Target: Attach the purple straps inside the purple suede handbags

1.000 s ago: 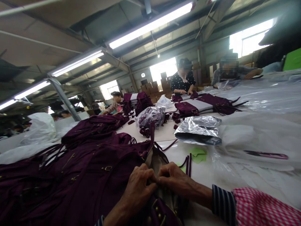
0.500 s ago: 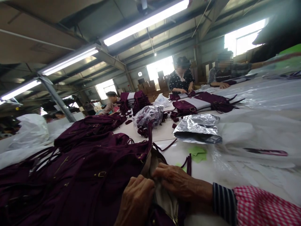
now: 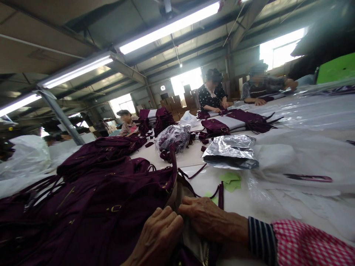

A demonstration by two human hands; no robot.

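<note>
At six o'clock, see left hand and right hand with fingers bent at the beige-lined opening of a purple bag (with fingertips hidden, cannot tell whether gripping cloth). Find the bag lying between six and eight. Notice green paper pieces at four, snips just past three and a silver pouch nearer centre. Beyond, spot a plastic-wrapped bundle at dial centre and, toward one, a person in a dotted top.

Wearer's two hands, one foil bag, one clock (purple bags overlapping, uncountable)
</note>
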